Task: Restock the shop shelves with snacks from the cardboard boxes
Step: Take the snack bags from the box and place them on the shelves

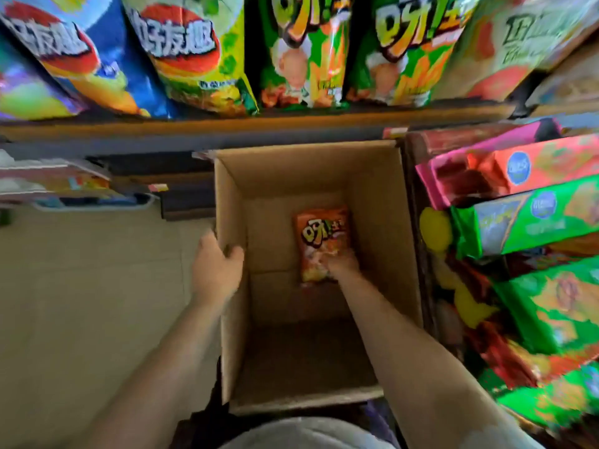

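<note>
Cardboard box (382, 202): one is seen, open at the top, standing on the floor (81, 270) at the centre of the view, below the shelf edge (259, 119).
Box contents: a single orange snack bag (319, 234) is seen lying flat on the box bottom, toward 12 o'clock and nearer the right wall; nothing else is made out inside.
Right hand (340, 262): it is reached down into the box and laid on the lower end of the orange snack bag; the fingers are blurred, so whether the grip is pressed round the bag or only resting on it cannot be told.
Left hand (215, 270): it is placed at the box's left wall, at 9 o'clock, with the fingers curled over the wall's top edge.
Shelf at 12 o'clock: five large bags are counted in full, standing upright in a row, namely one blue bag (97, 56), one yellow-green bag (197, 56), two green-orange bags (304, 53) and one pale bag (505, 43).
Rack at 3 o'clock: flat packs are stacked, one pink-red pack (518, 170) above several green packs (531, 218).
</note>
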`<state>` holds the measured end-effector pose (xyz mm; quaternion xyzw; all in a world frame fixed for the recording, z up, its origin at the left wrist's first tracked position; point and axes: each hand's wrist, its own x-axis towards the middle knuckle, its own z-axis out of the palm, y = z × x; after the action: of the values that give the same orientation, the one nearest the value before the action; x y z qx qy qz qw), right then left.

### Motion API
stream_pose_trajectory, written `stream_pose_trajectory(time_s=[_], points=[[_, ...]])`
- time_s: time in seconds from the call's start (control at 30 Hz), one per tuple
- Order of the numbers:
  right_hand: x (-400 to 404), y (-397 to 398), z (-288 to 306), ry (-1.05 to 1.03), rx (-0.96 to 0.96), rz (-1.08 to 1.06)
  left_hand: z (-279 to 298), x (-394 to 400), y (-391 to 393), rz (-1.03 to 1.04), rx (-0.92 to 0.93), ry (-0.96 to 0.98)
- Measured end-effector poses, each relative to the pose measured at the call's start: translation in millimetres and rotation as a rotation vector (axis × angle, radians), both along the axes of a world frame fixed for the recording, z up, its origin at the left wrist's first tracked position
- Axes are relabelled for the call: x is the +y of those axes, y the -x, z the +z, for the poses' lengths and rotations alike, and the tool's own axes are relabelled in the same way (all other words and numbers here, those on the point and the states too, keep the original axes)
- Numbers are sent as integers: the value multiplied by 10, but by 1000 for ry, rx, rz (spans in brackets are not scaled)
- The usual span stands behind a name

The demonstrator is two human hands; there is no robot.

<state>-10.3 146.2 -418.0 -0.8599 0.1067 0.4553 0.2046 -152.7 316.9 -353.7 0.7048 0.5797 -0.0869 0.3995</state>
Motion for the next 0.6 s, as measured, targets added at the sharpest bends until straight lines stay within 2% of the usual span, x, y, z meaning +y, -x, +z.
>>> stream_pose_trajectory(time_s=[0.1,0.17,0.27,0.33,0.43,0.6], points=[[-139,64,-366,87,21,-44,-9,42,-37,-39,53,-81],[-215,90,-643,99,-2,-89,7,27,-43,-46,20,-112],[-274,112,-866,133,-12,-43,-4,-19,-31,-34,-38,-121],[-273,118,-846,136,1,38,2,-43,-46,-22,-69,-114],[-267,111,-778,87,-12,51,-4,-48,-47,-12,-90,-121],[-105,112,-416,-93,-158,77,85,-8,-12,-39,-82,-62]])
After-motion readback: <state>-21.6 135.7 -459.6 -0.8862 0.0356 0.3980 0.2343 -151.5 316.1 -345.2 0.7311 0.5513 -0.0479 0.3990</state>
